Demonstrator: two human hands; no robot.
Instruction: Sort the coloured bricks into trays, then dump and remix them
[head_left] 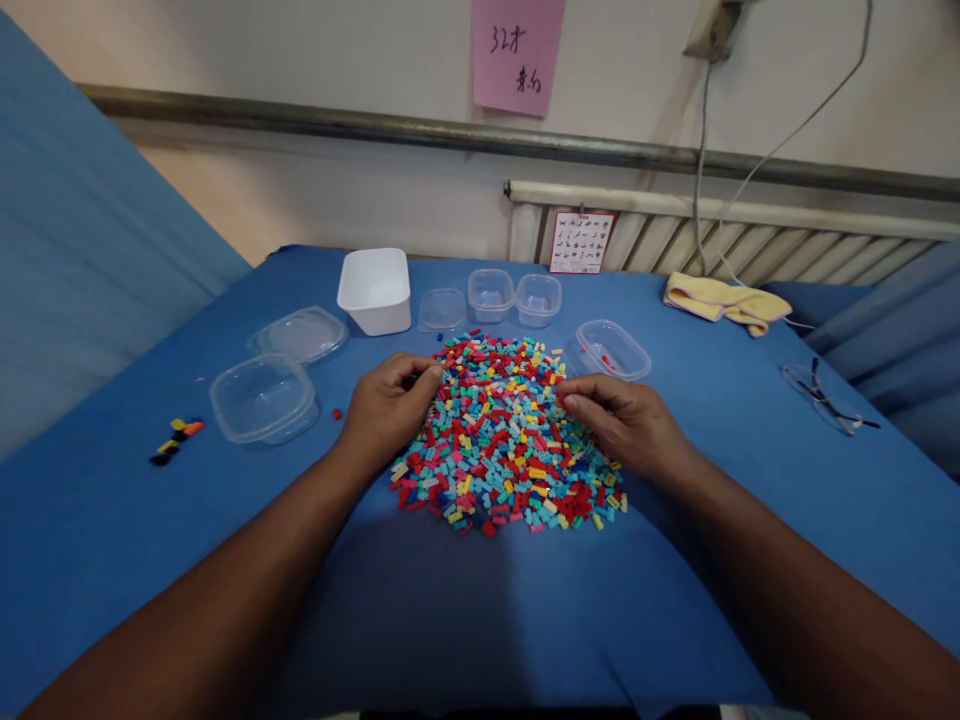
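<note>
A wide heap of small toy building bricks (502,440) in red, turquoise, yellow, green, pink and blue lies on the blue cloth. My left hand (394,405) is at the heap's left edge, thumb and fingers pressed together; whatever is between them is hidden. At the right side of the heap, my right hand (630,420) has its thumb and fingers in a pinch. Red shows at those fingertips, but I cannot tell whether that brick is held or lies in the heap. One loose red brick (337,413) sits left of my left hand.
Behind the heap stand a white tub (375,310) and two small clear containers (491,305). A clear container (613,350) at right has red bricks; another (262,405) stands left. A black, yellow and orange brick piece (176,440), glasses (823,400) and yellow cloth (720,300) lie outward.
</note>
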